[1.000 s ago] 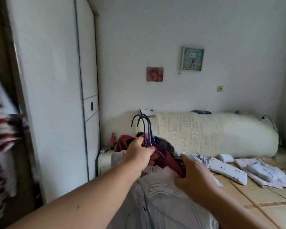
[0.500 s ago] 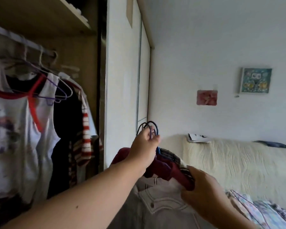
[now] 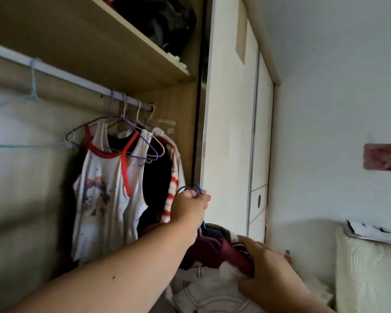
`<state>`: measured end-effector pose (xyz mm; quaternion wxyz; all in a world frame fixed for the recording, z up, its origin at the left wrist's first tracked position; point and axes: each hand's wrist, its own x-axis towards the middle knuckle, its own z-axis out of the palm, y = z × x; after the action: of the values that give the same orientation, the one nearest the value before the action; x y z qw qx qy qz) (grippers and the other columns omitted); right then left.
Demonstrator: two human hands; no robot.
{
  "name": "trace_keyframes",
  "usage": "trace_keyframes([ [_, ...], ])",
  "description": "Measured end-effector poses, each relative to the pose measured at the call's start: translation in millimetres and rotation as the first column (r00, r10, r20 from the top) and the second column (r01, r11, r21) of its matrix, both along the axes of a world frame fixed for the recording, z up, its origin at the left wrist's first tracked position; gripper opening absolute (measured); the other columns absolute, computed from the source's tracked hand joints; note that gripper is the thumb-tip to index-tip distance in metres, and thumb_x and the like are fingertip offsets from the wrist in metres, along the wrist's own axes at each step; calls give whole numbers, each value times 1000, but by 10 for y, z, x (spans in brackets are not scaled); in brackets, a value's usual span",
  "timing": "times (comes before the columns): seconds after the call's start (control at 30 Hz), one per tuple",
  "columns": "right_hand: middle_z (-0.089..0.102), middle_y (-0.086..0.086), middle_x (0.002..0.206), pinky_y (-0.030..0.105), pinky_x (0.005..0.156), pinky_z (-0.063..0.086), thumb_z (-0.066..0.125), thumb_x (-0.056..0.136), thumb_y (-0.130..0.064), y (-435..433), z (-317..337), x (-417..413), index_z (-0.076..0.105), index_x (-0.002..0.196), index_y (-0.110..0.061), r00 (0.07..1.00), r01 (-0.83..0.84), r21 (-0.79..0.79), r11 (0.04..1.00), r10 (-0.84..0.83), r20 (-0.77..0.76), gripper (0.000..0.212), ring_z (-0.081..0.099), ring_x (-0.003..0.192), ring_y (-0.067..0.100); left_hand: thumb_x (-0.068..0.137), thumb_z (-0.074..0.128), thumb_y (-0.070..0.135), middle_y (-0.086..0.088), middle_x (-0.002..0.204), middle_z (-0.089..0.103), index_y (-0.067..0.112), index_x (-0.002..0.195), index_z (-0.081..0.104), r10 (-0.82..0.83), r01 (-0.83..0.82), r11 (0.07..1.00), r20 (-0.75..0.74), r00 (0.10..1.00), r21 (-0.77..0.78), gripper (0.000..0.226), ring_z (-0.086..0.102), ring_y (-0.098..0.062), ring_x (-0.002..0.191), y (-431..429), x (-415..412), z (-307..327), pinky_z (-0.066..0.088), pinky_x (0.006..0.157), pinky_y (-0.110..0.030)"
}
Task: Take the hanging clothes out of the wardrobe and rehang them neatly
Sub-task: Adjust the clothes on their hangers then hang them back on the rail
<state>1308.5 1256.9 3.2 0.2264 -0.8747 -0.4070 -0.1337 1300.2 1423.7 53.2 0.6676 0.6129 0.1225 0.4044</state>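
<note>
Change: view swung up to wardrobe rail (image 3: pixel 77 80), upper left.
Left hand (image 3: pixel 190 207): clenched round hanger hooks (image 3: pixel 191 191).
Right hand (image 3: pixel 266 265): gripping clothes (image 3: pixel 210 247).
Meaning: rehanging likely next.

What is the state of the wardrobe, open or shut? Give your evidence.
Open. The wardrobe shows its rail, a hanging tank top and upper shelf left of the sliding door.

Left hand (image 3: pixel 189 208) up, fingers (image 3: pixel 204 198) clenched — right hand (image 3: pixel 264 265) lower, gripping.
</note>
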Motion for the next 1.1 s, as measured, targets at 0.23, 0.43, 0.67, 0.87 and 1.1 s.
trace_keyframes([
  [0.23, 46, -14, 130, 20, 96, 43, 56, 76, -49, 193, 269, 429, -9, 138, -59, 966, -218, -73, 973, 226, 127, 90, 52, 114, 6, 93, 51, 1, 2, 75, 64, 8, 90, 61, 136, -134, 991, 76, 988, -29, 13, 58, -8, 67, 129, 52, 289, 46, 59, -16],
  [0.43, 59, -9, 122, 22, 91, 46, 57, 75, -53, 323, 600, 481, -7, 141, -55, 891, -354, -59, 933, 356, 282, 92, 58, 106, 9, 94, 52, 1, -1, 76, 62, 16, 71, 56, 266, -272, 961, 100, 959, 53, 28, 59, -15, 71, 249, -129, 721, 48, 64, -22],
  [0.67, 64, -1, 118, 21, 73, 46, 62, 74, -29, 601, 1222, 335, 14, 146, -45, 796, -501, 15, 865, 454, 402, 87, 61, 97, 17, 92, 58, 4, -9, 76, 62, 3, 84, 63, 468, -443, 774, 63, 882, 454, 10, 59, -9, 54, 477, -514, 1387, 48, 52, -18],
  [0.87, 62, 1, 121, 25, 80, 46, 63, 73, -25, 1087, 1739, 191, 30, 142, -40, 774, -548, 115, 829, 449, 446, 78, 59, 106, 23, 82, 70, 29, -16, 85, 66, 5, 75, 63, 803, -547, 403, 4, 596, 734, 26, 62, -29, 83, 897, -727, 1963, 45, 70, -32],
  [1.1, 63, -1, 116, 34, 87, 51, 65, 74, -25, 1813, 2039, 156, 40, 134, -33, 804, -520, 108, 847, 444, 395, 65, 59, 105, 22, 79, 75, 19, -16, 86, 67, 6, 71, 59, 746, -650, 570, 14, 665, 504, 22, 64, -26, 90, 1723, -531, 2153, 48, 80, -33],
])
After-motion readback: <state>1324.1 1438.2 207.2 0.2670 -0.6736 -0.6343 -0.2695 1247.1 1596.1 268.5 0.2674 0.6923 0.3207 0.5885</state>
